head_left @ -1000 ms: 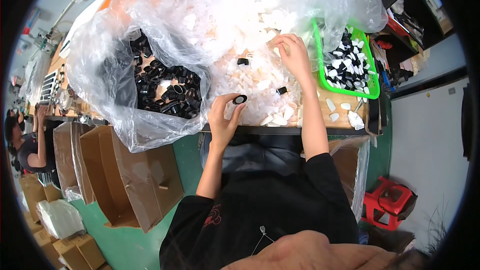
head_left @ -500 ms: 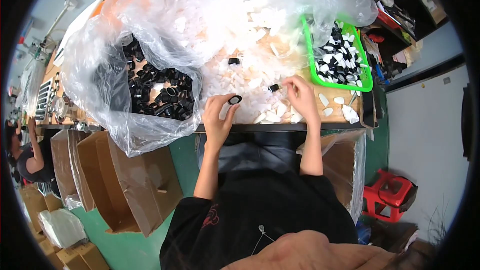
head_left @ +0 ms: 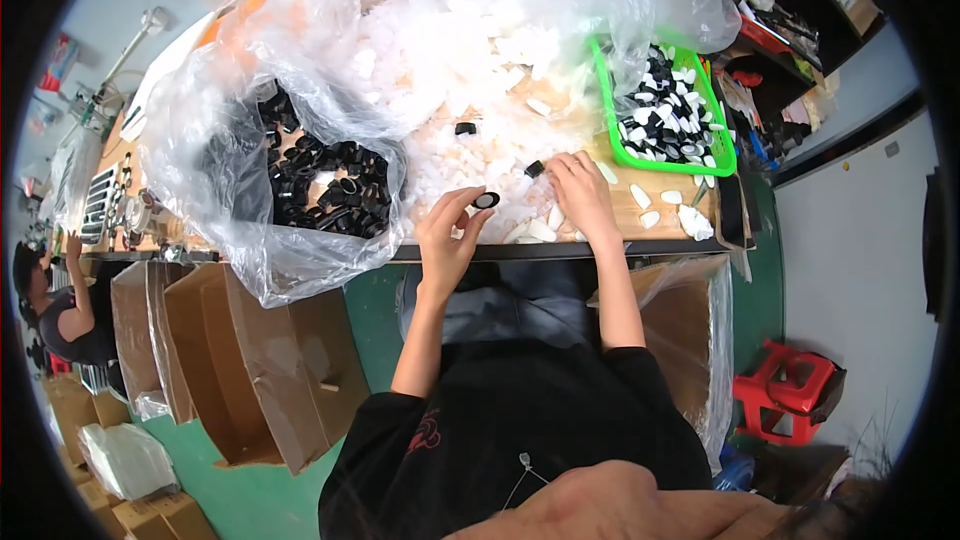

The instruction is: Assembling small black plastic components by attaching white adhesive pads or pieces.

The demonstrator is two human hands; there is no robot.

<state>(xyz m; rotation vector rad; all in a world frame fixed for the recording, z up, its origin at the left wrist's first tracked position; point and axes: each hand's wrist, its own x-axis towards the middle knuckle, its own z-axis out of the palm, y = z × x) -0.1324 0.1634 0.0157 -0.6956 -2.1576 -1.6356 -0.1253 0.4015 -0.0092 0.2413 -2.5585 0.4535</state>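
My left hand [head_left: 447, 235] is closed in a pinch over the near edge of the table. Between its thumb and fingers sits a black oval cap with a pale centre [head_left: 486, 200]. To the right, my right hand [head_left: 585, 202] reaches down into the loose white pieces [head_left: 540, 231], its fingers bent and close together. What its fingertips pinch, if anything, is hidden. Just left of those fingertips lies a small black piece [head_left: 534, 169]. Another black piece [head_left: 465, 128] rests farther back on the white heap.
A clear plastic bag [head_left: 330, 258] of black caps stands at left. A green basket [head_left: 728, 145] with black and white pieces is at right, near a crumpled white wad [head_left: 695, 223]. Cardboard boxes [head_left: 310, 370] and a red stool [head_left: 795, 390] are below; a person [head_left: 65, 310] sits far left.
My right hand has come down and left onto the white pieces, close to the small black piece. My left hand has shifted slightly right with the cap still in its pinch.
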